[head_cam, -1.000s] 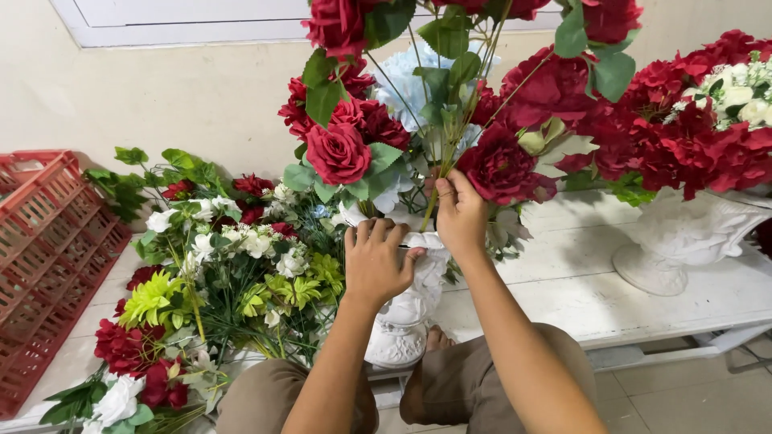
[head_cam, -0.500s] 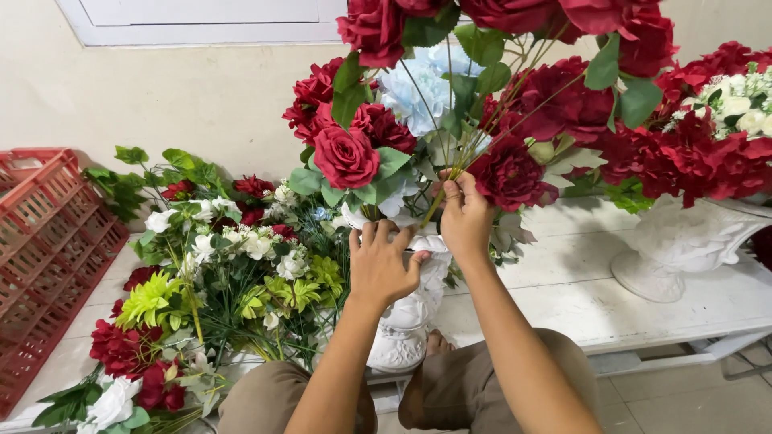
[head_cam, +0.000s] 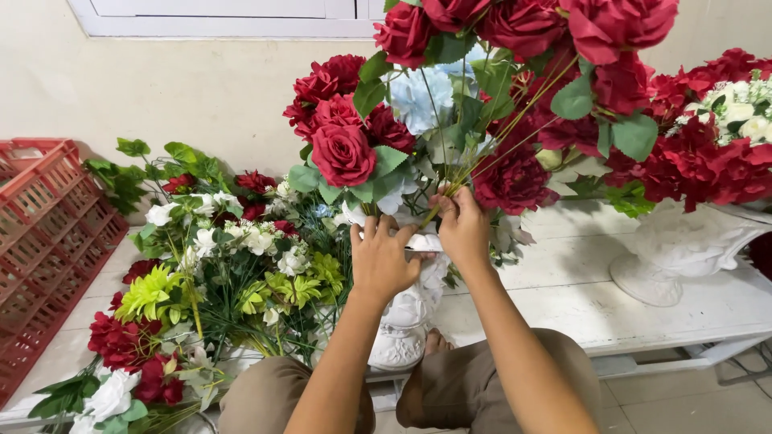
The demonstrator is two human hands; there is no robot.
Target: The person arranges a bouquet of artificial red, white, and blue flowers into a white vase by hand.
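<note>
Left hand [head_cam: 384, 259] grip: closed on white urn [head_cam: 406, 317] rim | right hand [head_cam: 462, 229] grip: pinching stems [head_cam: 474, 165] | advice: keep urn steadied, seat stems straight down.

- white ornate vase [head_cam: 406, 313]: upright on low white counter [head_cam: 611, 309], mouth covered
- red rose stems [head_cam: 450, 181]: thin, green, bunched, rising from vase mouth, red blooms above

A low white desk [head_cam: 643, 313] carries a white urn vase [head_cam: 402, 321] at its front edge and another white urn [head_cam: 675, 249] toward its right end.
</note>
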